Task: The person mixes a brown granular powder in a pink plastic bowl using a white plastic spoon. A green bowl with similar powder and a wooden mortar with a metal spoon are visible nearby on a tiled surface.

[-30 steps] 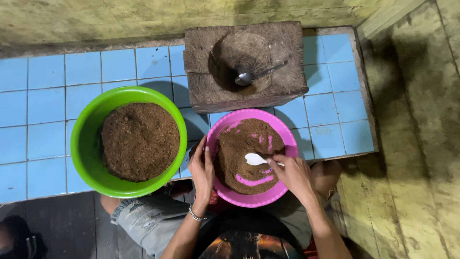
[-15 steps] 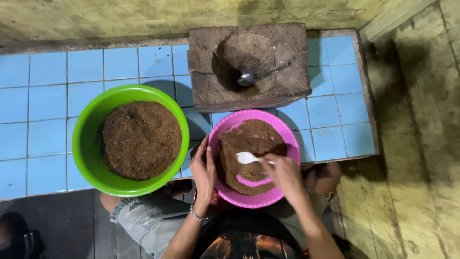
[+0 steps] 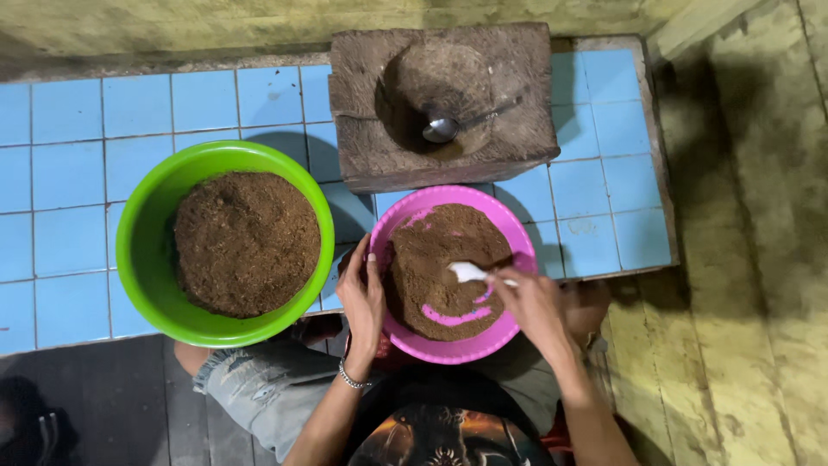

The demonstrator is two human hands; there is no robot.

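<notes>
Your right hand [image 3: 533, 304] closes around the handle of a small white plastic spoon [image 3: 470, 273], whose bowl lies on the brown crumbly material [image 3: 444, 263] heaped in the round pink plastic bowl [image 3: 509, 231]. Your fingers cover most of the spoon's handle, so only the bowl end and a short stretch of stem show. Your left hand [image 3: 362, 298] rests flat against the pink bowl's left rim, fingers spread upward and not clenched; it hides that part of the rim, and the lower rim seems to sit against your knees rather than fully on the blue-tiled worktop [image 3: 69, 155], though the shadow there makes this hard to judge.

Just left of the pink bowl, touching or nearly touching it, stands a larger round green plastic bowl [image 3: 142, 233] filled with the same brown material [image 3: 246, 242]; its near edge overhangs the worktop's front. Behind the pink bowl sits a square, weathered wooden block with a round hollow [image 3: 362, 129], and a metal spoon [image 3: 442, 128] lies in that hollow, its handle pointing right. The block's front edge shadows the pink bowl's far rim. Your forearms and your grey trouser leg [image 3: 259, 388] are cut off at the bottom edge.
</notes>
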